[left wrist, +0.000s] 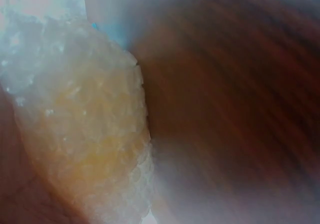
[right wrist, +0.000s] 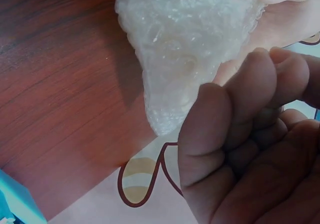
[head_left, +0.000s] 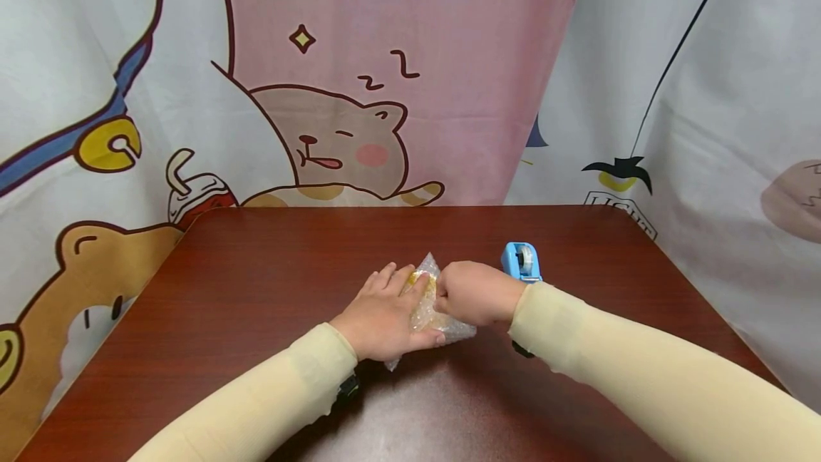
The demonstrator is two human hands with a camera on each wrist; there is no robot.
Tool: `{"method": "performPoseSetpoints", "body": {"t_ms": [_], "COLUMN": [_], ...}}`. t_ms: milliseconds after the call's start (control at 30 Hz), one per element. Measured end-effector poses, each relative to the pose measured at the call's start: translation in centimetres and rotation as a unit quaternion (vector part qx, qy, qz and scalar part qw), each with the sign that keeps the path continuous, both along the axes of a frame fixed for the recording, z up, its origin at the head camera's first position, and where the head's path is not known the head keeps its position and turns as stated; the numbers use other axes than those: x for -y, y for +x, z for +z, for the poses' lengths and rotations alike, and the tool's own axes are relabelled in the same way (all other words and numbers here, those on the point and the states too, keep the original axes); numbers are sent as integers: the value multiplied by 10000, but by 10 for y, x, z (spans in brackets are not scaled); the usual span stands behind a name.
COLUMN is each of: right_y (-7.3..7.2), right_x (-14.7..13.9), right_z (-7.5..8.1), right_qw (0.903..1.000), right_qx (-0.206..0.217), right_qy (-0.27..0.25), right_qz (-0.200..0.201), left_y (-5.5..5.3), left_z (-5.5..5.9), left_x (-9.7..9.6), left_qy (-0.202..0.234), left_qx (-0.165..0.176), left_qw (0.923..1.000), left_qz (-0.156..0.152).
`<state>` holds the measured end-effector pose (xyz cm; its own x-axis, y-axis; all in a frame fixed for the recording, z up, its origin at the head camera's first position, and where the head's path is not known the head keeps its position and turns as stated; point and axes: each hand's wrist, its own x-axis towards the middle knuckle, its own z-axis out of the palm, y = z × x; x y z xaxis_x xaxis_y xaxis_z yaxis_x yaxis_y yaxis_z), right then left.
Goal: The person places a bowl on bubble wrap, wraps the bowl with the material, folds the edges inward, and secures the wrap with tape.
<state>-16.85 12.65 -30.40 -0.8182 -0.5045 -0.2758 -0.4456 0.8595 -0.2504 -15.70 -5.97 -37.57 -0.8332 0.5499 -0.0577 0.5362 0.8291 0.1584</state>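
A bundle of clear bubble wrap [head_left: 423, 314] lies on the table, with something yellow showing through it; what is inside is blurred. My left hand [head_left: 383, 316] rests on it, fingers extended and thumb along its near side. Close against its right side is my right hand [head_left: 477, 293], fingers curled in. From the right wrist, the curled fingers [right wrist: 205, 129] are seen beside the wrap's pointed corner, and nothing shows in the palm. The thumb side is hidden there. In the left wrist view the wrapped bundle [left wrist: 90, 119] fills the left part.
A blue tape dispenser [head_left: 521, 261] with a clear roll stands just beyond my right wrist. The dark reddish-brown table [head_left: 288, 248] reaches back to a cartoon-printed curtain [head_left: 481, 55], and more curtain hangs at both sides.
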Motion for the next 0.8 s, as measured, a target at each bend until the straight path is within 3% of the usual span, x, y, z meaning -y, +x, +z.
{"method": "performPoseSetpoints", "body": {"t_ms": [600,800], "right_y": [-3,-5], "right_x": [21,24], "right_z": [-7,-11], "right_qw": [9984,9964], "right_qx": [104,-41], "right_qy": [554,694], "right_qz": [109,480], "left_y": [0,0], "left_z": [-1,-1], "left_x": [0,0], "left_qy": [206,187], "left_qx": [8,37], "left_qw": [9998,9998], "left_qz": [55,93]}}
